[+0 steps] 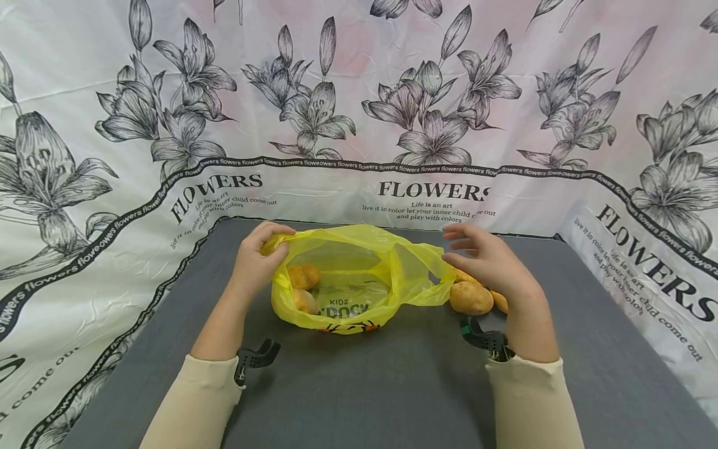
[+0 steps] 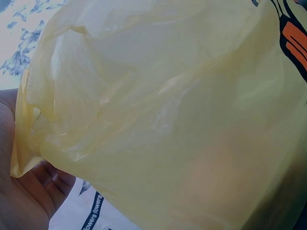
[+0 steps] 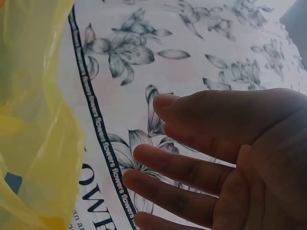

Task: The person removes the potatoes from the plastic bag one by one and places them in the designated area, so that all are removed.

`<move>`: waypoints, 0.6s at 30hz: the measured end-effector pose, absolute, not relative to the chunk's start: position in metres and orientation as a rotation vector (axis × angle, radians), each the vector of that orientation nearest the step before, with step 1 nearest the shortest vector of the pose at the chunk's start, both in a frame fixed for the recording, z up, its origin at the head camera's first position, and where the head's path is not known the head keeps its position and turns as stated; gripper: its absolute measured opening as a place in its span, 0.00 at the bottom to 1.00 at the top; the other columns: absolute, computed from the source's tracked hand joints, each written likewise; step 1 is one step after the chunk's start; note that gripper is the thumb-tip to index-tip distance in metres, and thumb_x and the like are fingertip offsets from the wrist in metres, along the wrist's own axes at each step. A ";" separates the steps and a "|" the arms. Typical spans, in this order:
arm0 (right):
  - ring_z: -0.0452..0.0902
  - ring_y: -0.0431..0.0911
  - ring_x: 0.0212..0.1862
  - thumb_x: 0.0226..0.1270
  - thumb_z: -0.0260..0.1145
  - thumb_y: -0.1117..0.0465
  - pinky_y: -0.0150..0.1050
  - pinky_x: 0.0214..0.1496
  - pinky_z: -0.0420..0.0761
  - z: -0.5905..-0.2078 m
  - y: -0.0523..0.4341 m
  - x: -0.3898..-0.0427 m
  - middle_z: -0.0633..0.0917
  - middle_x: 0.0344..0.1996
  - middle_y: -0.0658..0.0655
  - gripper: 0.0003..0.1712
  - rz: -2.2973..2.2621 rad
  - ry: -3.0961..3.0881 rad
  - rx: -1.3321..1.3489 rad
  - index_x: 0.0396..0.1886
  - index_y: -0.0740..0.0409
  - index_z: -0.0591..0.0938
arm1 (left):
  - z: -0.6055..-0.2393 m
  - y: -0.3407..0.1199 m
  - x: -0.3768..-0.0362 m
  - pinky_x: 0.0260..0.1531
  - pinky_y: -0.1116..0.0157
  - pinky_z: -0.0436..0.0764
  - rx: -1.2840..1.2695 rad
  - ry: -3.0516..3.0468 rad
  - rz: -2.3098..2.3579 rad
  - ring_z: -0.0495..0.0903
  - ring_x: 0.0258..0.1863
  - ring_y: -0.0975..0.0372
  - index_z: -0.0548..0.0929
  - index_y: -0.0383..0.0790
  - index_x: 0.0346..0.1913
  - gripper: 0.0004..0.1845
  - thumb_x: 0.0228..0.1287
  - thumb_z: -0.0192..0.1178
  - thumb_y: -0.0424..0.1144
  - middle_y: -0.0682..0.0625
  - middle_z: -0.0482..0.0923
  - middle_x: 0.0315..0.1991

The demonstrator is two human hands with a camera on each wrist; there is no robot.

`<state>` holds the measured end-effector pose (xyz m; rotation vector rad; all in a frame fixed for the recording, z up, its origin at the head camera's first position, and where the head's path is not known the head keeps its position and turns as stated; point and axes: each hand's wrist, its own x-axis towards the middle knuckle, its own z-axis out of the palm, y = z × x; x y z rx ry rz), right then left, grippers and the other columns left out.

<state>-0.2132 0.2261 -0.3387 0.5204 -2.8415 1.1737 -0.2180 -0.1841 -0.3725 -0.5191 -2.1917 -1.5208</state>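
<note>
A yellow plastic bag (image 1: 417,274) lies on its base with its mouth spread, and two potatoes (image 1: 305,276) show inside at its left. My left hand (image 1: 252,262) pinches the bag's left edge between thumb and fingers; in the left wrist view the bag (image 2: 124,105) hides part of that hand (image 2: 29,196). My right hand (image 1: 496,259) is beside the bag's right handle, above several potatoes (image 1: 471,298) on the table. In the right wrist view its fingers (image 3: 177,165) are spread and hold nothing, apart from the bag (image 3: 38,124).
The dark grey table (image 1: 359,386) stretches under both forearms. Behind and at both sides hangs a white cloth (image 1: 348,118) with printed flowers and lettering. A black wrist mount (image 1: 258,355) sits on the left wrist, another mount (image 1: 485,340) on the right.
</note>
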 end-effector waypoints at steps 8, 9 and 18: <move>0.71 0.59 0.68 0.75 0.66 0.57 0.59 0.70 0.66 -0.342 0.210 -0.215 0.74 0.69 0.60 0.31 1.143 -2.828 0.587 0.73 0.56 0.70 | -0.374 -0.185 -0.219 0.45 0.68 0.74 -0.518 -2.185 -1.533 0.73 0.51 0.57 0.85 0.29 0.50 0.11 0.68 0.57 0.23 0.39 0.78 0.51; 0.71 0.59 0.67 0.75 0.66 0.57 0.59 0.70 0.67 -0.343 0.208 -0.215 0.74 0.68 0.60 0.30 1.134 -2.826 0.598 0.73 0.56 0.71 | -0.374 -0.185 -0.219 0.45 0.68 0.74 -0.520 -2.186 -1.530 0.73 0.51 0.57 0.85 0.29 0.50 0.11 0.68 0.57 0.23 0.39 0.78 0.51; 0.75 0.57 0.65 0.73 0.69 0.57 0.60 0.67 0.70 -0.347 0.187 -0.216 0.79 0.65 0.59 0.28 1.088 -2.819 0.694 0.70 0.54 0.75 | -0.374 -0.185 -0.219 0.41 0.70 0.74 -0.529 -2.183 -1.503 0.73 0.47 0.58 0.85 0.28 0.50 0.11 0.68 0.57 0.22 0.38 0.79 0.50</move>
